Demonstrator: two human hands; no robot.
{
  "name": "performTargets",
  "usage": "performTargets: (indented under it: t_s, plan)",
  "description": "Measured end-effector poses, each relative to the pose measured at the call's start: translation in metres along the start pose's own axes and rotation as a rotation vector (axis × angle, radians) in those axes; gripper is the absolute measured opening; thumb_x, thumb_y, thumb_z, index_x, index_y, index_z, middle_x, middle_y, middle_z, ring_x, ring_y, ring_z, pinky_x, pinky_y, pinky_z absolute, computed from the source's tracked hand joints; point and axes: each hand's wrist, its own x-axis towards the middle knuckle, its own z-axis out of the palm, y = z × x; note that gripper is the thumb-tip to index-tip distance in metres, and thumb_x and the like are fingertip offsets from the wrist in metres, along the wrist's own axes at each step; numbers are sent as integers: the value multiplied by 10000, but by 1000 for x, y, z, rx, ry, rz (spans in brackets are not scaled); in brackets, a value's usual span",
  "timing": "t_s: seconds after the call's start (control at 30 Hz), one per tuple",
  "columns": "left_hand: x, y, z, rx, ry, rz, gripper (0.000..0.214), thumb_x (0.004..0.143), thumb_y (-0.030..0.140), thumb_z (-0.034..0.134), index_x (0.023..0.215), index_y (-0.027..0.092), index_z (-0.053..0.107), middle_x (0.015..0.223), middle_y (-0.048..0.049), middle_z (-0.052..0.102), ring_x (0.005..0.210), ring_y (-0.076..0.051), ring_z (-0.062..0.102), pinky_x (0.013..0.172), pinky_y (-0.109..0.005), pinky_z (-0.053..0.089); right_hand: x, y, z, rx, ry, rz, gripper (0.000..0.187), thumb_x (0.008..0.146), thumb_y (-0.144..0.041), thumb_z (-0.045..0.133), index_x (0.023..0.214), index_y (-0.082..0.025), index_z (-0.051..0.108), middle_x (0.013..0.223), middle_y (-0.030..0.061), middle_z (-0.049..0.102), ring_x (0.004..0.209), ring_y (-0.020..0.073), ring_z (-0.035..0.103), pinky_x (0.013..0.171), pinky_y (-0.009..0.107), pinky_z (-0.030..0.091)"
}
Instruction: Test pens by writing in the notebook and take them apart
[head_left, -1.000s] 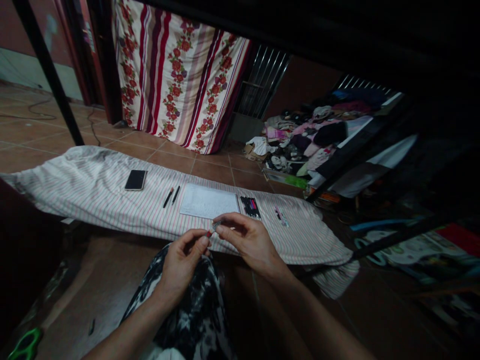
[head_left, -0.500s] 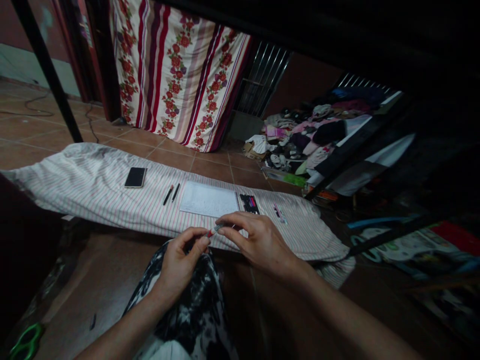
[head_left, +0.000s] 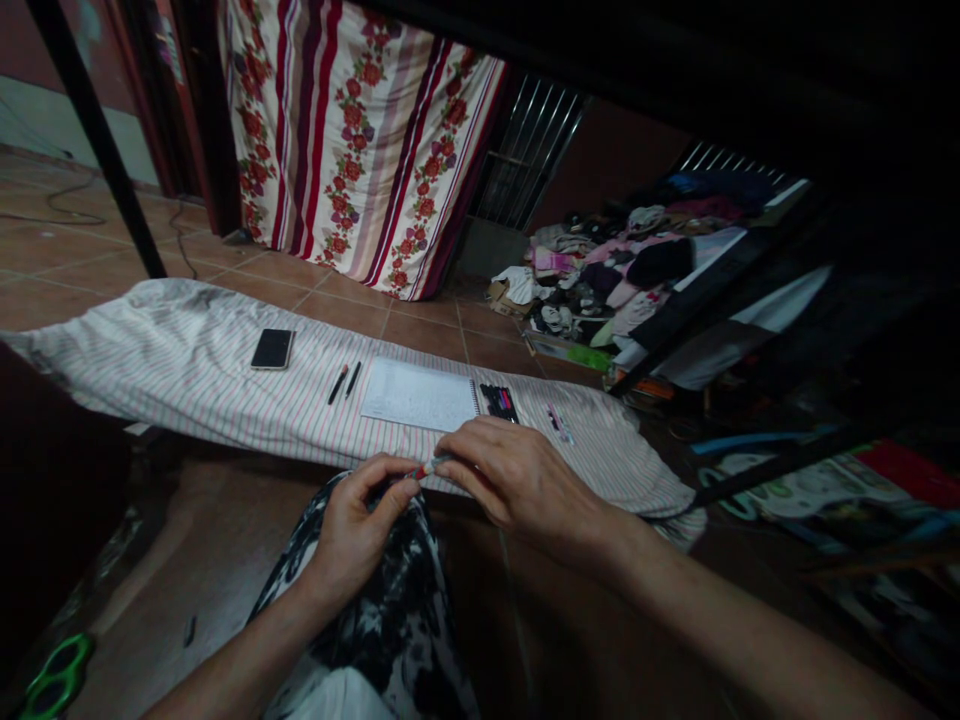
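Evidently, a slim red item (head_left: 421,471) is held up between the two hands, seen against the near edge of the striped cloth (head_left: 247,420). One end is pinched between thumb and forefinger by the left hand (head_left: 358,525); by the right hand (head_left: 521,480) the greyish other end is gripped at the fingertips, though whether something more is hidden beneath them cannot be told. Because so little of the item is grasped, it could be dropped if either pinch were loosened, and perhaps lost on the dim floor (head_left: 217,530). A slip could also be caused by uneven pulling or twisting. No brand can be read on the phone (head_left: 272,349) or the row of pens (head_left: 499,403), and on the notebook (head_left: 420,393) any writing is too faint to be made out.
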Motion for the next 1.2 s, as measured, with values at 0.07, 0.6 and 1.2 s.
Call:
performTargets:
  t_s: [0.07, 0.6, 1.2]
  plan:
    - [-1, 2, 0, 11, -9, 24, 117, 754, 282, 623, 804, 201, 691, 780, -22, 664, 744, -166, 593, 710, -244, 443, 1, -2, -2, -43, -16, -9, 195, 891, -250, 435, 812, -160, 589, 732, 54, 604, 700, 165, 532, 622, 267, 367]
    - [-11, -2, -2, 243, 34, 316, 106, 819, 163, 541, 842, 189, 641, 803, -11, 662, 776, -132, 608, 717, -231, 460, 7, -15, 1, 7, -127, 199, 287, 891, -284, 412, 694, -157, 577, 613, 5, 557, 568, 114, 454, 561, 253, 248]
    - [-9, -8, -8, 169, 62, 42, 118, 796, 274, 577, 840, 185, 640, 819, -9, 658, 798, -148, 590, 747, -242, 429, 12, -16, 15, 401, -183, 519, 477, 915, -458, 268, 762, -165, 612, 673, 35, 603, 622, 132, 534, 573, 246, 341]
